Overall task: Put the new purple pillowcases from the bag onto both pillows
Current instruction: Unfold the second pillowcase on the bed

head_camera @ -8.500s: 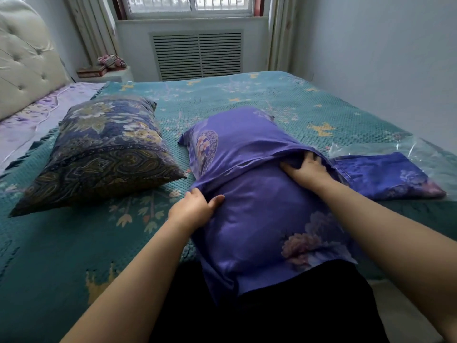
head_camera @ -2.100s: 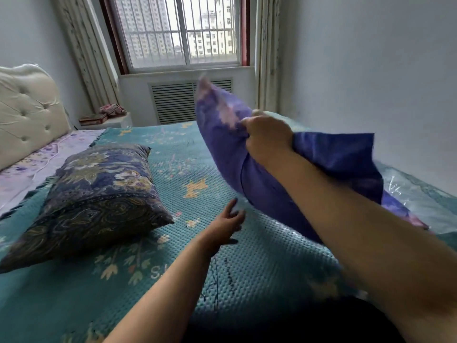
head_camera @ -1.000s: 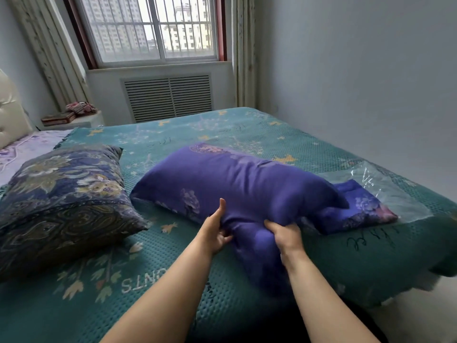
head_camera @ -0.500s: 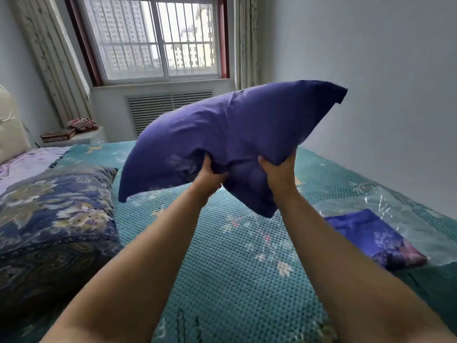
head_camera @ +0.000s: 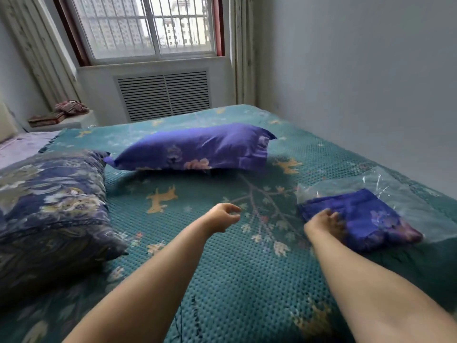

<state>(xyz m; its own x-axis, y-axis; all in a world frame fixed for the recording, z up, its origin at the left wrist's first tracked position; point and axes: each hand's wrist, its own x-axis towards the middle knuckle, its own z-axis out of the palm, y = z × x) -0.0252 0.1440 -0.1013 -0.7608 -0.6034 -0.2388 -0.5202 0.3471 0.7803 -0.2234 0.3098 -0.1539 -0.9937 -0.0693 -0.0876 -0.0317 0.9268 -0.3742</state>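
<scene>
1 cased pillow [head_camera: 195, 148] lies at 12 o'clock; uncased pillow [head_camera: 52, 209] at 9. Right hand [head_camera: 325, 222] spread on folded pillowcase [head_camera: 363, 216] in the bag [head_camera: 408, 194], likely to draw it out; left hand [head_camera: 222, 216] loosely curled, empty

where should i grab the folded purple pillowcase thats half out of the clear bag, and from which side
Probably the folded purple pillowcase is best taken by its near-left edge, which sticks out of the clear bag. Come from the left, where the right hand already reaches. The bag's open mouth faces that way, and plastic covers the far right part, so pulling leftward should slide it free.
</scene>
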